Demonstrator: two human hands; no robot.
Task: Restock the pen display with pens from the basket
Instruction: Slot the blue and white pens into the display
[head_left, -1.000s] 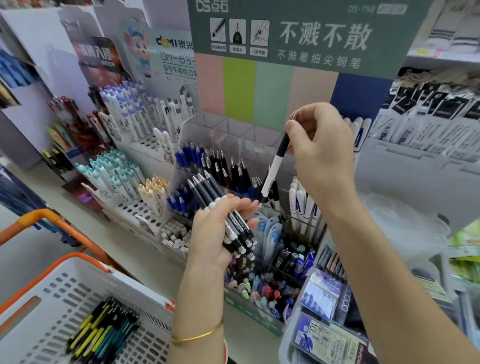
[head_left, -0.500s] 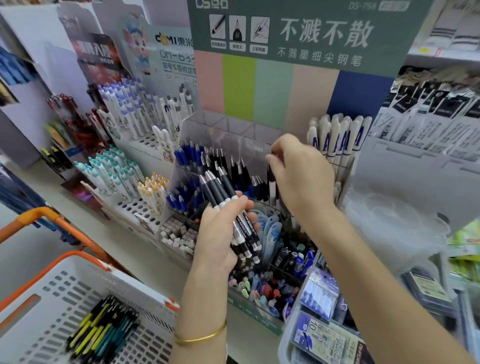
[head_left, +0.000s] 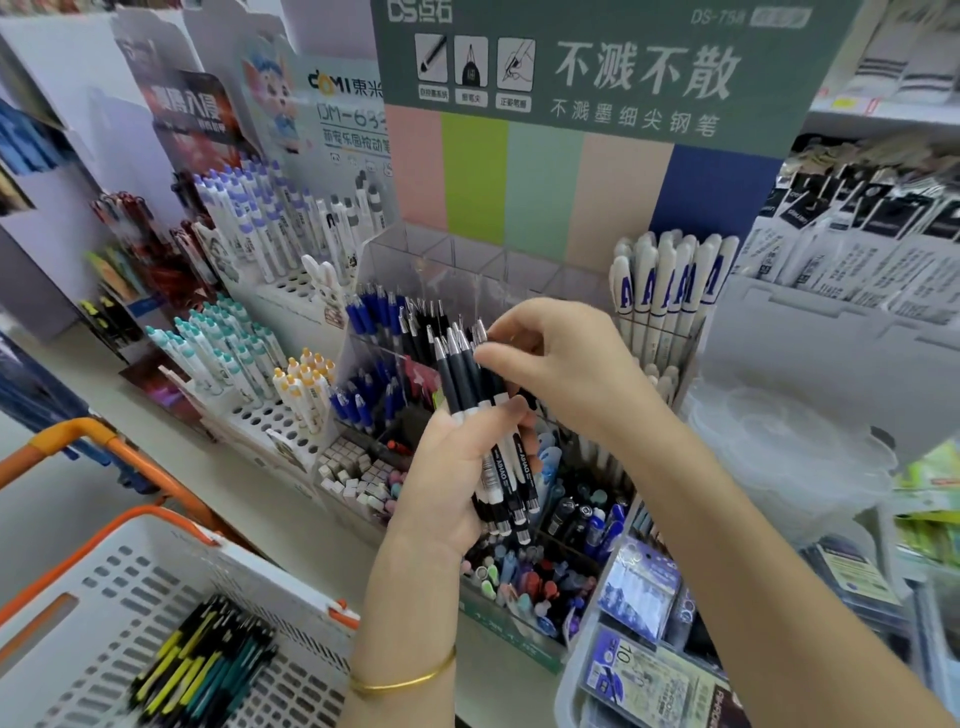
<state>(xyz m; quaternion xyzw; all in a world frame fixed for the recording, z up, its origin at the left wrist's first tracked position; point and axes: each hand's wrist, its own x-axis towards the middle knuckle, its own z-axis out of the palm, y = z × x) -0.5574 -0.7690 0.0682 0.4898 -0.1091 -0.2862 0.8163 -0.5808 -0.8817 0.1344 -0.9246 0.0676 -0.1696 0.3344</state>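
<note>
— Status of the left hand (head_left: 452, 483)?
— It grips a bundle of pens (head_left: 470, 384), black-and-white barrels, clicker ends up, in front of the clear pen display (head_left: 467, 265).
— And the right hand (head_left: 561, 374)?
— Thumb and fingers pinch the top of one pen in that bundle.
— The basket (head_left: 249, 566)?
— Lower left, white with orange handles. Dark, yellow and teal loose pens (head_left: 208, 670) lie inside.

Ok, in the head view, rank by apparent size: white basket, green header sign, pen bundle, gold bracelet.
green header sign and white basket: look alike, both cut by the frame, so unranked
pen bundle in the left hand
gold bracelet
</note>
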